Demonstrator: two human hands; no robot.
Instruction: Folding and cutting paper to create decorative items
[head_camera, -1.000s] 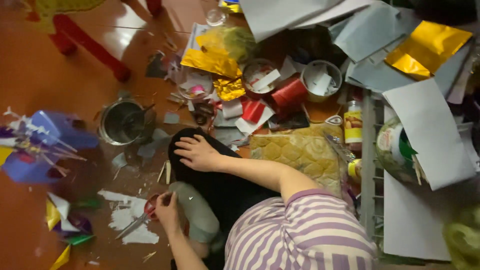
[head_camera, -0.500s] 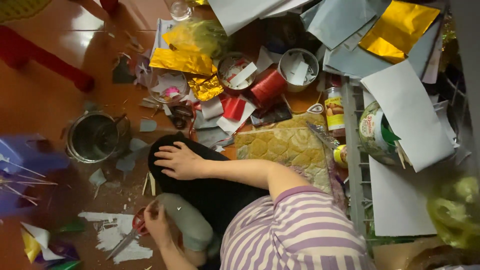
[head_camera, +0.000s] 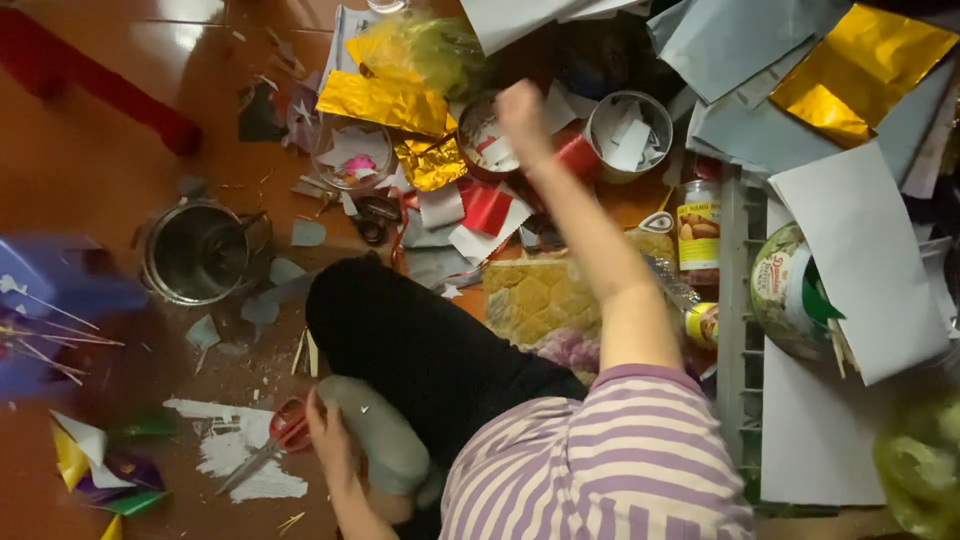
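My left hand (head_camera: 328, 440) rests low on the floor, its fingers on the red handles of a pair of scissors (head_camera: 278, 438) that lie across torn white paper (head_camera: 235, 460). It sits right beside my grey-socked foot (head_camera: 378, 445) and black-trousered knee (head_camera: 400, 330). My right hand (head_camera: 522, 108) is stretched far forward, blurred and curled, over a round tin of paper scraps (head_camera: 478, 140). A red roll (head_camera: 582, 155) and a white cup of scraps (head_camera: 630, 125) stand just right of it. Its fingers are hidden.
A metal pot (head_camera: 200, 250) stands on the brown floor at left, and a blue holder with thin sticks (head_camera: 45, 300) beyond it. Gold foil (head_camera: 385, 100), a glass bowl (head_camera: 350, 155), a jar (head_camera: 697, 225), a yellow quilted cloth (head_camera: 545, 295) and grey card sheets (head_camera: 860, 250) crowd the far side and right.
My right hand has lifted off my knee and shot forward to the tins of scraps. My left hand has stayed at the scissors. The view has shifted slightly.
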